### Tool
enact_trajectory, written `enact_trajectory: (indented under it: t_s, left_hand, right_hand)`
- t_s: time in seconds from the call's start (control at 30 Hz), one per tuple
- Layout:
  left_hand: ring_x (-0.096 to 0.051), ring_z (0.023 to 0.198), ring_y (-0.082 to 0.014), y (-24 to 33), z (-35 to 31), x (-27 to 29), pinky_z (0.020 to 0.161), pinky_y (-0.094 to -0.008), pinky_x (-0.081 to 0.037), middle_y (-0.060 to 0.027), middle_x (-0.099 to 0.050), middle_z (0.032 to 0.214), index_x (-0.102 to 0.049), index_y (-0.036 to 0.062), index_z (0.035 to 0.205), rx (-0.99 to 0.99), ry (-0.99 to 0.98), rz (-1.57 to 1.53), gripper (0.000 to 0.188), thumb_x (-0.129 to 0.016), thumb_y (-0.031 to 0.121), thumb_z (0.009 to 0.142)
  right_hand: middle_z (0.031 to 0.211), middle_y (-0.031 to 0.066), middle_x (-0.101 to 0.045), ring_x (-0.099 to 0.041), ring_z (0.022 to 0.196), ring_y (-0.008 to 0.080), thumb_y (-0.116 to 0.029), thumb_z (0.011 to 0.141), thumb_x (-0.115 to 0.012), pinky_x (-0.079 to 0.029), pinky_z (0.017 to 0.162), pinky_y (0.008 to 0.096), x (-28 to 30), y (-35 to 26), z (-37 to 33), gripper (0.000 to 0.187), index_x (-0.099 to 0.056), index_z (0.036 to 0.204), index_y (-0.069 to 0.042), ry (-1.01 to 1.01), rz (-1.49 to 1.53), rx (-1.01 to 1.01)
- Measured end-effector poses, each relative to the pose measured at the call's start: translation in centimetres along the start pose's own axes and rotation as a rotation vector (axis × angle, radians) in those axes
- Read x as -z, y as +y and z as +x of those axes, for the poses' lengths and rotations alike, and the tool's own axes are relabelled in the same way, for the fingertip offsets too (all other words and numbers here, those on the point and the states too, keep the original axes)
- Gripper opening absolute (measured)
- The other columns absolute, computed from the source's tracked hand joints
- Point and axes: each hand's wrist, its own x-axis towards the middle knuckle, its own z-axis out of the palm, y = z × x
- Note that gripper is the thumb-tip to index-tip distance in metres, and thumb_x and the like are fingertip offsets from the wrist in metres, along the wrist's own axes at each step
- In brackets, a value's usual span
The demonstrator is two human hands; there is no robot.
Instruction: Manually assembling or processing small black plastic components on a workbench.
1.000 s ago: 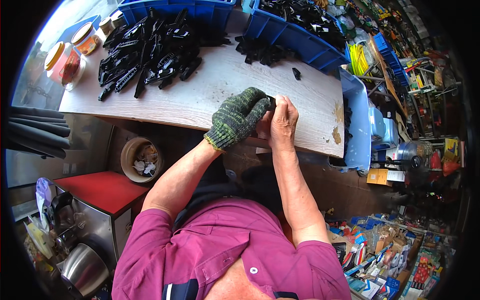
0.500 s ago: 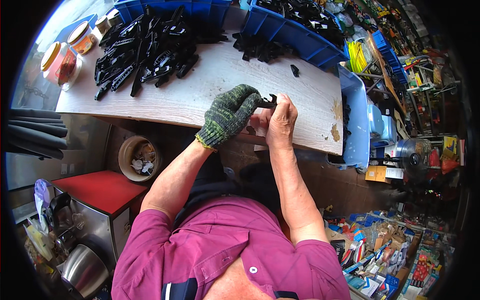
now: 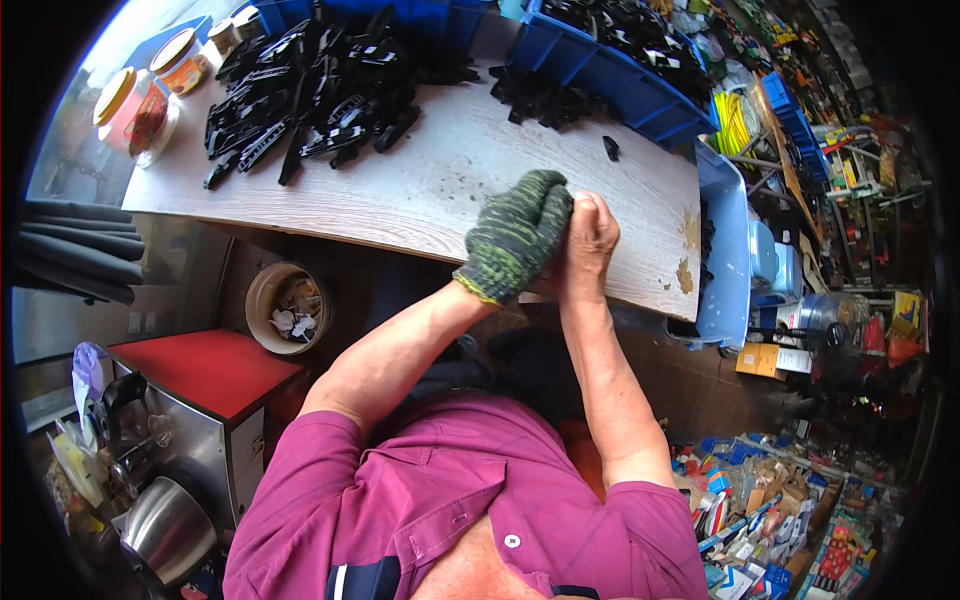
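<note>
- Over the near edge of the pale wood-grain table (image 3: 420, 190), the left hand (image 3: 515, 235), in a knitted green glove, and the bare right hand (image 3: 588, 240) are pressing together more tightly than 1 second ago.
- Both sets of fingers are curling closed around something between the palms; the small black part glimpsed earlier is now hidden, so the squeeze is probably seating it.
- Behind them, a heap of black plastic parts (image 3: 310, 100) is lying loose, angular and matte, beside 2 blue bins (image 3: 600, 60).
</note>
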Motion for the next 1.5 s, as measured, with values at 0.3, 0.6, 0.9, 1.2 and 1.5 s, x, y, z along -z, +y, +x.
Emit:
enact_trajectory:
  t_s: [0.3, 0.6, 0.9, 1.2, 1.5]
  left_hand:
    - [-0.068, 0.087, -0.04, 1.5, 0.0, 0.9, 0.075, -0.047, -0.053, -0.0184, -0.07, 0.1, -0.063, 0.0076, 0.118, 0.154, -0.032, -0.122, 0.025, -0.056, 0.024, 0.101]
    - [-0.07, 0.083, -0.0421, -1.2, 4.7, 10.3, 0.074, -0.0529, -0.055, -0.0204, -0.073, 0.092, -0.06, 0.0062, 0.13, 0.207, 0.072, 0.653, 0.055, -0.06, 0.048, 0.095]
    - [-0.072, 0.092, -0.0387, -2.0, 5.4, 12.6, 0.081, -0.052, -0.056, -0.0227, -0.073, 0.095, -0.063, 0.0033, 0.104, 0.348, -0.114, 0.774, 0.037, -0.058, 0.039, 0.095]
    - [-0.065, 0.088, -0.0355, -1.3, 0.6, 11.3, 0.068, -0.049, -0.054, -0.0157, -0.066, 0.099, -0.066, 0.0099, 0.111, -0.23, -0.25, 0.777, 0.023, -0.062, 0.018, 0.09]
    - [-0.063, 0.089, -0.0347, -3.1, 2.9, 10.1, 0.072, -0.047, -0.053, -0.0142, -0.064, 0.095, -0.067, 0.0117, 0.114, -0.307, -0.217, 0.647, 0.027, -0.063, 0.014, 0.088]
  right_hand:
    - [0.063, -0.0073, -0.044, -0.04, 0.056, 0.005, -0.018, 0.097, -0.055, -0.033, 0.051, 0.0252, 0.1, -1.1, -0.2, 0.028, -0.051, 0.071, -0.011, -0.083, -0.013, -0.053]
    - [0.05, -0.001, -0.033, -0.041, 0.04, 0.0135, -0.028, 0.1, -0.052, -0.062, 0.05, 0.0478, -0.1, -2.0, -0.7, 0.035, -0.048, 0.07, -0.01, -0.021, 0.218, -0.236]
    - [0.049, -0.0008, -0.026, -0.042, 0.04, 0.0185, -0.035, 0.094, -0.058, -0.061, 0.055, 0.0538, 2.6, -2.8, 2.7, 0.037, -0.043, 0.071, -0.01, 0.164, 0.189, -0.417]
    - [0.057, 0.0077, -0.04, -0.053, 0.055, 0.0234, -0.04, 0.091, -0.067, -0.062, 0.068, 0.0609, 15.6, -4.4, 10.0, 0.043, -0.05, 0.098, -0.001, 0.968, 0.063, -0.231]
    - [0.053, 0.0014, -0.041, -0.048, 0.041, 0.0158, -0.037, 0.081, -0.084, -0.06, 0.049, 0.0431, 7.8, -2.5, 10.0, 0.049, -0.063, 0.108, -0.002, 0.298, -0.141, -0.404]
